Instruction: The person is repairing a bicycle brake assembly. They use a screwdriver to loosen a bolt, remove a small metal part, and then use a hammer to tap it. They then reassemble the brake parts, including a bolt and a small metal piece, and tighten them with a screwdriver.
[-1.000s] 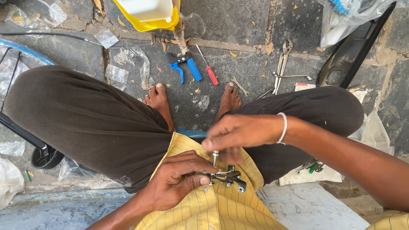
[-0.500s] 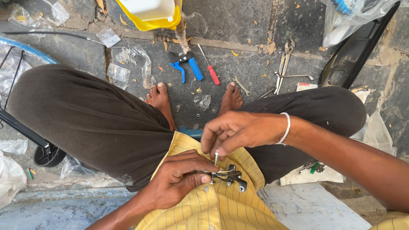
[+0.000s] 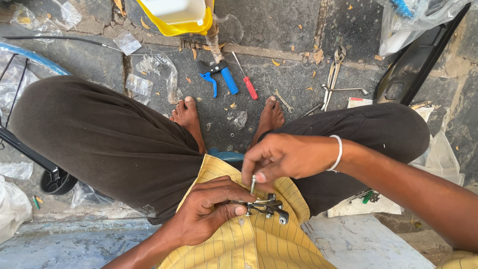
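Note:
My left hand (image 3: 208, 209) grips a small dark metal bracket part (image 3: 264, 205) with bolts, held over my yellow striped shirt (image 3: 249, 244). My right hand (image 3: 281, 158), a white band on its wrist, pinches a thin metal tool (image 3: 253, 185) that points straight down onto the part. I sit cross-legged in dark trousers (image 3: 109, 144), bare feet on the stone floor.
On the floor ahead lie blue-handled pliers (image 3: 219, 75), a red screwdriver (image 3: 247, 82), a small spanner (image 3: 283, 101) and metal pliers (image 3: 332, 74). A yellow container (image 3: 172, 20) stands at the top. Plastic wrappers (image 3: 149, 74) lie left, a black panel (image 3: 423, 55) right.
My right hand has shifted slightly lower and left with the thin tool over the part. The left hand keeps its grip.

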